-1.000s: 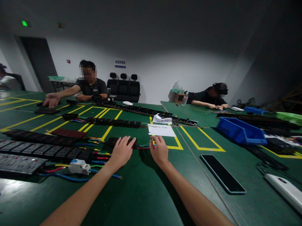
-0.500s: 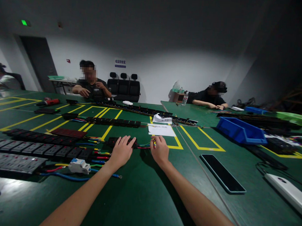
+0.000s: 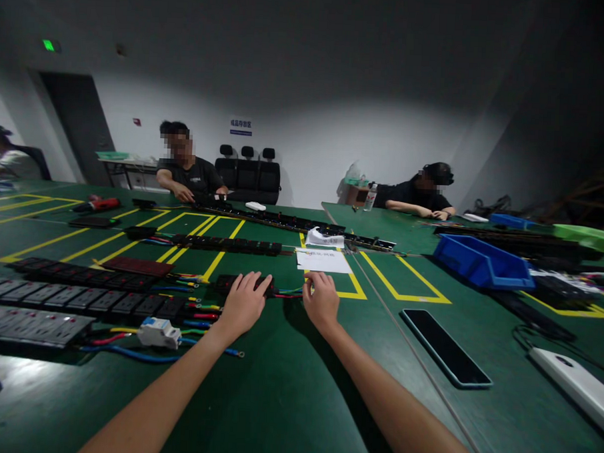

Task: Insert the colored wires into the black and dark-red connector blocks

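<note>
My left hand (image 3: 244, 304) lies over a small black module (image 3: 223, 284), its fingers bent across the top; the thumb is hidden. Thin wires (image 3: 290, 293), red and green among them, run from the module's right end to my right hand (image 3: 321, 301). That hand is closed, thumb and fingertips pinched at the wire ends. Its grip is partly hidden. Just beyond it lies a white printed paper sheet (image 3: 325, 261). Left of my left wrist are black socket strips (image 3: 88, 298) with coloured leads and a white breaker (image 3: 158, 333).
A phone (image 3: 445, 347) and a white device (image 3: 572, 385) lie to the right, with a blue bin (image 3: 483, 262) behind. Long black strips (image 3: 282, 222) cross the far table. Two people (image 3: 191, 171) sit opposite, a third at far left. A red power drill (image 3: 99, 204) lies at left.
My right hand has shifted very slightly to the right; my left hand holds its place. The person opposite has lowered their hands to the table and leans to the side.
</note>
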Tool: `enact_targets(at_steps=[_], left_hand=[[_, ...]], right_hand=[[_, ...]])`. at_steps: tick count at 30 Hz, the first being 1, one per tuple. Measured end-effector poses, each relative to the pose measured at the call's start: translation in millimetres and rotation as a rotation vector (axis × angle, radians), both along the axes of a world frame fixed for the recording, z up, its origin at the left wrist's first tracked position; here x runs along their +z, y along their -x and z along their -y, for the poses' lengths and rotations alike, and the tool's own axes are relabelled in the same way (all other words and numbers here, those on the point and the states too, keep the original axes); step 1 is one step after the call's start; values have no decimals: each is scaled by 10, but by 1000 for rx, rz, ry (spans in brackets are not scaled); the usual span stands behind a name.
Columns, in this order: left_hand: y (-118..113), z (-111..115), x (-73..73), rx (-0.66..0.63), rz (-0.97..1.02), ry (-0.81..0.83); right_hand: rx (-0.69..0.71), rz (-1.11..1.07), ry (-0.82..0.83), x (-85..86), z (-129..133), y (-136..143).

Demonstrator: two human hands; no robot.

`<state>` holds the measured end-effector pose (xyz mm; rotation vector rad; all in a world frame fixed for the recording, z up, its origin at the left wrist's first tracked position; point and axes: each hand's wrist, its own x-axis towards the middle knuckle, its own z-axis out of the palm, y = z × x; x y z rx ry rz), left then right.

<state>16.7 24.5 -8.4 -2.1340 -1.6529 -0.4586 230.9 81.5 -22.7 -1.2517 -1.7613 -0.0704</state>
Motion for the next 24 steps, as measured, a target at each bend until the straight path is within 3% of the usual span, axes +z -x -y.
enact_targets(at_steps=[10,24], left_hand=[[15,-16,-21,-13,24,0],[0,-8,-15,-8,15,-6]], right_hand=[[-20,113,61,-1,3,-16],[-57,243,11,12,55,37]])
